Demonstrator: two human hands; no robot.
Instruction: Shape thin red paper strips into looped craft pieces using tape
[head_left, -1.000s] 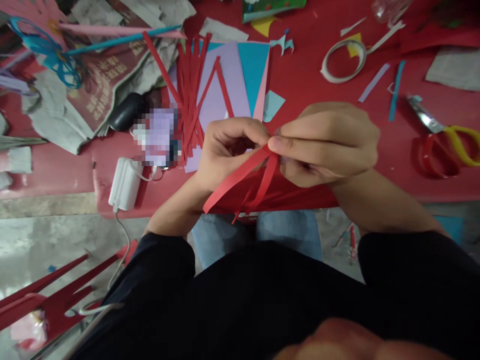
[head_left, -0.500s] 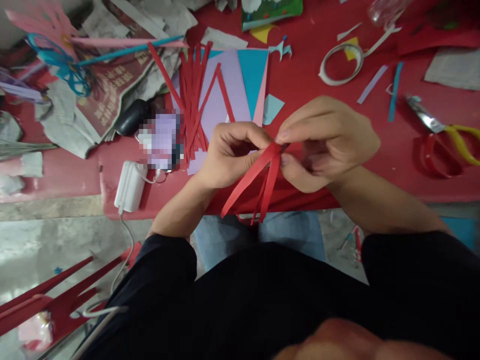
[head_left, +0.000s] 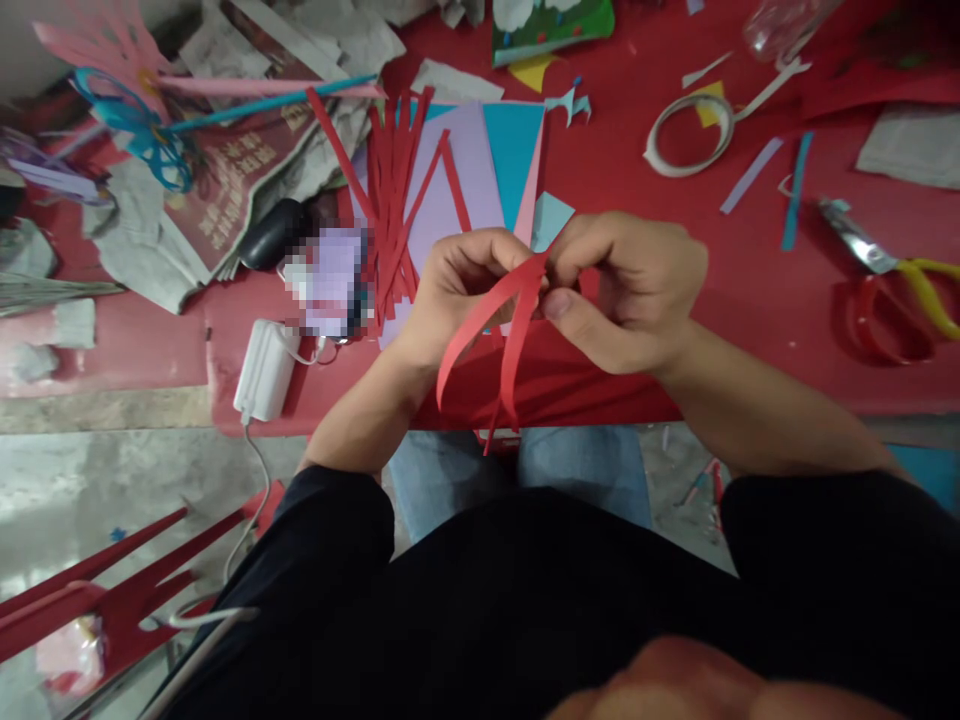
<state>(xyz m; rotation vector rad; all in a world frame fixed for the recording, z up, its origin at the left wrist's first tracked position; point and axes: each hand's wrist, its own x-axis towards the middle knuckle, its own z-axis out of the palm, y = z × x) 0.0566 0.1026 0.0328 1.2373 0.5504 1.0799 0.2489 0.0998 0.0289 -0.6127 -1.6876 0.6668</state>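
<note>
My left hand (head_left: pixel 461 285) and my right hand (head_left: pixel 626 290) meet over the near edge of the red table (head_left: pixel 675 230). Both pinch the top ends of a few red paper strips (head_left: pixel 499 340), which curve down and hang toward my lap. Just beyond my left hand, more cut red strips (head_left: pixel 390 190) lie fanned across lilac paper (head_left: pixel 457 180) and a blue sheet (head_left: pixel 514 150).
Scissors with red and yellow handles (head_left: pixel 900 290) lie at the right. A tape roll (head_left: pixel 686 130) sits at the back. A white charger (head_left: pixel 259 370), a black object (head_left: pixel 274 232), newspaper (head_left: pixel 202 190) and paper scraps lie at the left. Red paper offcuts (head_left: pixel 97 600) lie on the floor.
My hands have shifted a little farther onto the table and closer together. The red strips have bent from nearly straight into a loop, hanging more steeply.
</note>
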